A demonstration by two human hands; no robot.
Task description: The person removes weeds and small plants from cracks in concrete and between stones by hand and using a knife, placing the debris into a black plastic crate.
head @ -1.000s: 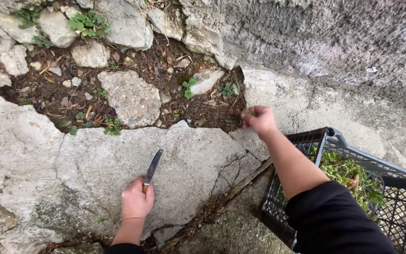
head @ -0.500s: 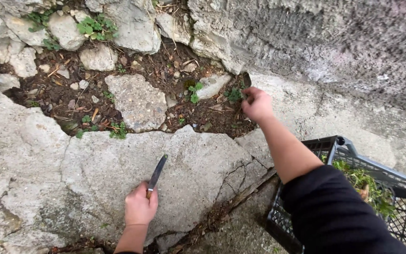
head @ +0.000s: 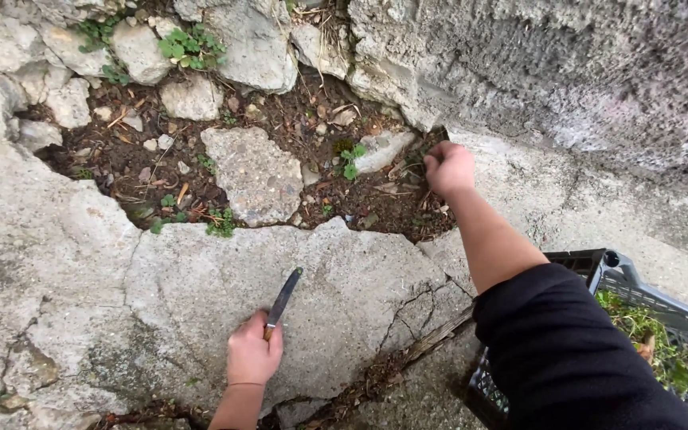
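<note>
My left hand (head: pixel 253 356) rests on the cracked concrete slab (head: pixel 193 279) and grips the handle of a knife (head: pixel 283 296), whose dark blade points up and to the right. My right hand (head: pixel 449 168) reaches to the right end of the soil patch (head: pixel 280 119), at the foot of the rough wall (head: pixel 567 72). Its fingers are closed at ground level over a small weed, which they hide. Another small green weed (head: pixel 350 170) stands just to its left, beside a pale stone (head: pixel 384 149).
A black plastic crate (head: pixel 599 267) holding pulled greenery (head: pixel 646 326) stands at the lower right, partly behind my right sleeve. Flat stones (head: pixel 252 171) lie in the soil, with more weeds at the top (head: pixel 193 46) and along the slab edge (head: pixel 220 223).
My right hand has moved away from the crate, up to the soil by the wall, and closed over the small weed there. My left hand with the knife has stayed put.
</note>
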